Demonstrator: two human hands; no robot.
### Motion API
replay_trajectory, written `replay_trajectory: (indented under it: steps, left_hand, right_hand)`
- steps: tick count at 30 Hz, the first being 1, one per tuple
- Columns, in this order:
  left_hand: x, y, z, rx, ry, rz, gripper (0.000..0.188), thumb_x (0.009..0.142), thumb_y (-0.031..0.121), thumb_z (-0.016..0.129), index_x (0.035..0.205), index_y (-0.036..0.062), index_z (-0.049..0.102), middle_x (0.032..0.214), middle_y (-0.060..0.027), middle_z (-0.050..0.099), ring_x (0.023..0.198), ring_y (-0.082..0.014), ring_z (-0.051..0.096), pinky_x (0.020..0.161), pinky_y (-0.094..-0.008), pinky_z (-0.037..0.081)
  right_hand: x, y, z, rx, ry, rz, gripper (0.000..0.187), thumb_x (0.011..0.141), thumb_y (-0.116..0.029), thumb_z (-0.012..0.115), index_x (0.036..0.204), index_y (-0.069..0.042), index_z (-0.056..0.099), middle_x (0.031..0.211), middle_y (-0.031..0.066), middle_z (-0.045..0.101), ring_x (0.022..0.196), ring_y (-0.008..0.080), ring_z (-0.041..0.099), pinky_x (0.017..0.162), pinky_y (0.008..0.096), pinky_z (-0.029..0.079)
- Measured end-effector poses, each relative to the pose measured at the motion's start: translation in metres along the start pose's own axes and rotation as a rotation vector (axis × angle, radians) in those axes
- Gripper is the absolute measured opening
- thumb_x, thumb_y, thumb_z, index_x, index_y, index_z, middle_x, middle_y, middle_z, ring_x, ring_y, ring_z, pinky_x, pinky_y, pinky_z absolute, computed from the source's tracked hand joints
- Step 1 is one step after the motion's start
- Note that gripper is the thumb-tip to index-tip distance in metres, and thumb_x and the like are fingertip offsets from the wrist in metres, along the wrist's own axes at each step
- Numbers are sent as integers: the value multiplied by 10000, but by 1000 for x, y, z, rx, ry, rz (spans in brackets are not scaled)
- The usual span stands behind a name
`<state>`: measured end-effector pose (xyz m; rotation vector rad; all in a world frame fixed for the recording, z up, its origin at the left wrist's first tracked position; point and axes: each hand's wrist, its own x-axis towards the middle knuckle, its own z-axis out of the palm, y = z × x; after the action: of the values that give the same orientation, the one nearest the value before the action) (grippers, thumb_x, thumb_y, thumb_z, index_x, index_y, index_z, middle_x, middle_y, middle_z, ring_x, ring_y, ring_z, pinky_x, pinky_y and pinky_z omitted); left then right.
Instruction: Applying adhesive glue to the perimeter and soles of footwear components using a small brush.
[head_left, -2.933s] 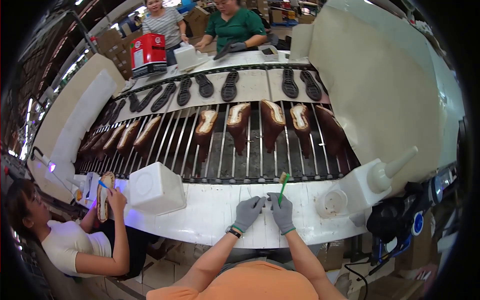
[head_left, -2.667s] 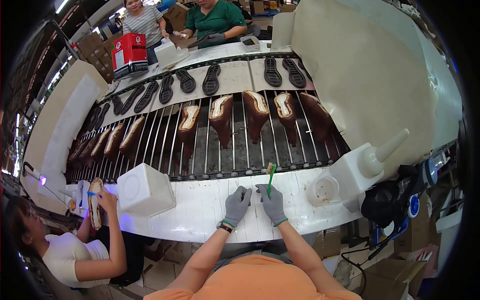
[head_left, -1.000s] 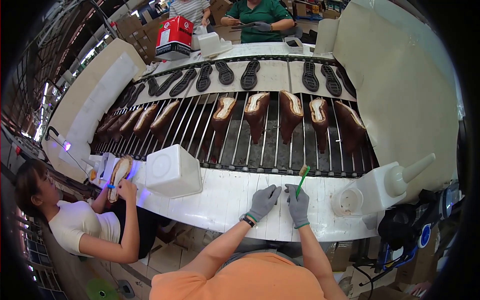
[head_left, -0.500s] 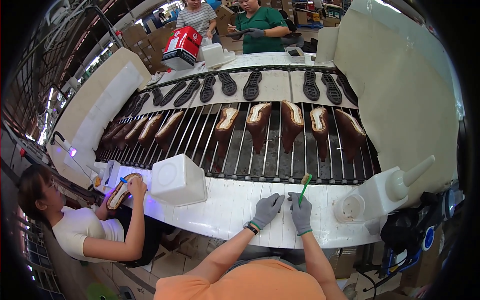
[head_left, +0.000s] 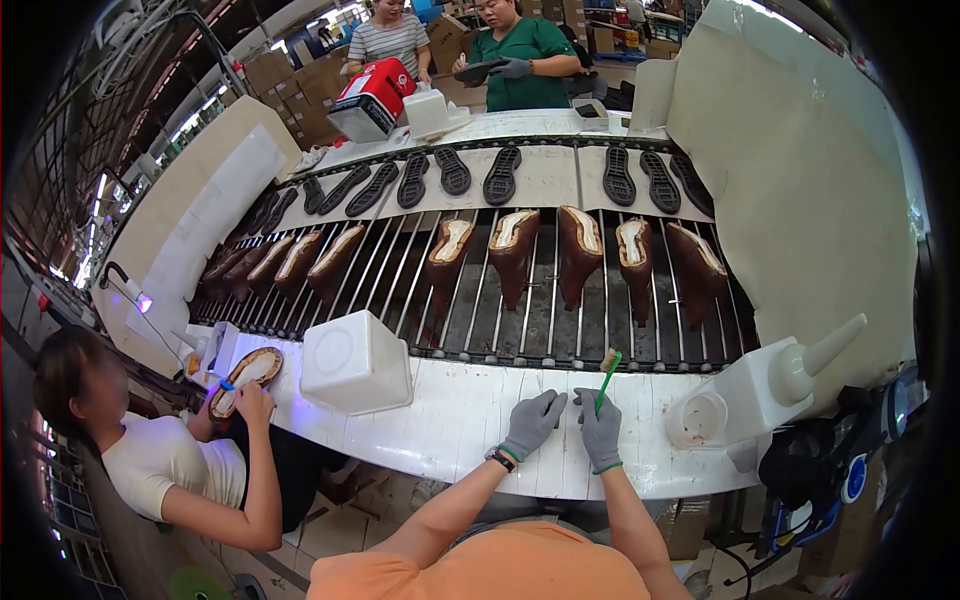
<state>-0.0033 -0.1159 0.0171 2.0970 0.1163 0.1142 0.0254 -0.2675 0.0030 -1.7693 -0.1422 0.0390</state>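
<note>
Both my hands wear grey gloves and rest on the white bench top (head_left: 460,420). In my right hand (head_left: 601,438) is a green-handled toothbrush (head_left: 607,384), its tan bristles pointing up and away from me. To its left, my left hand (head_left: 533,424) lies with its fingers curled together and nothing visible in them. A narrow gap separates the hands. Beyond them, several brown shoe uppers (head_left: 511,258) stand sole-side up on the roller conveyor (head_left: 420,290), their white undersides showing. Black shoe soles (head_left: 502,176) lie in a row on the pale board (head_left: 550,170) behind.
Right of my hands are a clear plastic cup (head_left: 697,418) and a white spouted bottle (head_left: 765,385). A white plastic container (head_left: 356,362) stands on the left. Beside it, a co-worker brushes a shoe (head_left: 246,382). Two people stand across the conveyor near a red-and-black can (head_left: 372,98).
My hands and toothbrush stay almost still. The co-worker's shoe and brushing hand have shifted. Across the conveyor, the red-and-black can has tipped further over. The uppers and soles shift slightly left.
</note>
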Motion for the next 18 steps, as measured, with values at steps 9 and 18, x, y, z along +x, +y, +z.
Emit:
replay_trajectory:
  steps: [9,18]
  left_hand:
    - [-1,0,3,14,28,30,375,999,354,528,757,70,569,565,-105,590,542,-300,615,533,-411,444]
    - [46,30,-16,-363,-43,-150,316,995,355,557,1038,59,660,658,-71,628,556,-143,605,526,-304,470]
  right_hand:
    - [-2,0,-3,-11,21,-50,267,1007,-213,527,1079,-22,698,810,95,700,595,147,617,584,308,492]
    - [1,3,-6,-15,7,11,273,1004,-236,533,1061,-29,700,795,91,698,580,151,611,579,309,488]
